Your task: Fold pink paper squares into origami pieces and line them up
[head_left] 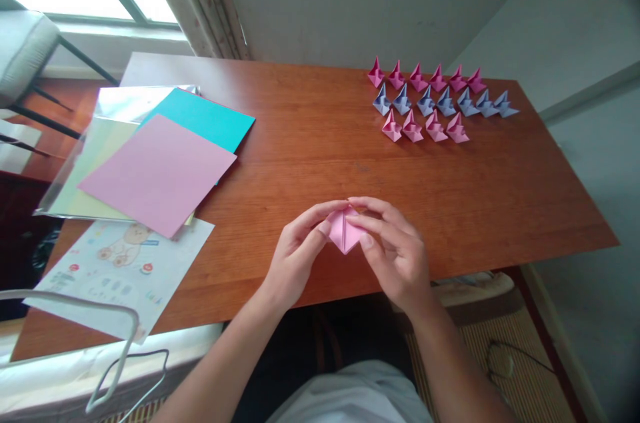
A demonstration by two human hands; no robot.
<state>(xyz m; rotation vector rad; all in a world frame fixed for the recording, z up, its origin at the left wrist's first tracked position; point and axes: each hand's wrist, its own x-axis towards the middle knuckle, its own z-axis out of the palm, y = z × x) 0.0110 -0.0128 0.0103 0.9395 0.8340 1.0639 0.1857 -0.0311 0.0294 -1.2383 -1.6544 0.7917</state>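
Observation:
A small folded piece of pink paper [343,233], diamond-shaped with a crease or slit down its middle, is between my two hands near the table's front edge. My left hand [299,244] grips its left corner, thumb on top and index finger along the upper edge. On the other side, my right hand [395,246] has its thumb at the right edge and fingertips over the top and right face. The underside of the paper is hidden.
Rows of folded paper figures, dark pink [418,78], blue-grey [426,103] and light pink [435,127], stand at the back right. Pink sheets [157,173], a turquoise sheet [200,117] and a bear-printed sheet [120,269] lie left. A pale bent tube [75,299] crosses the lower left.

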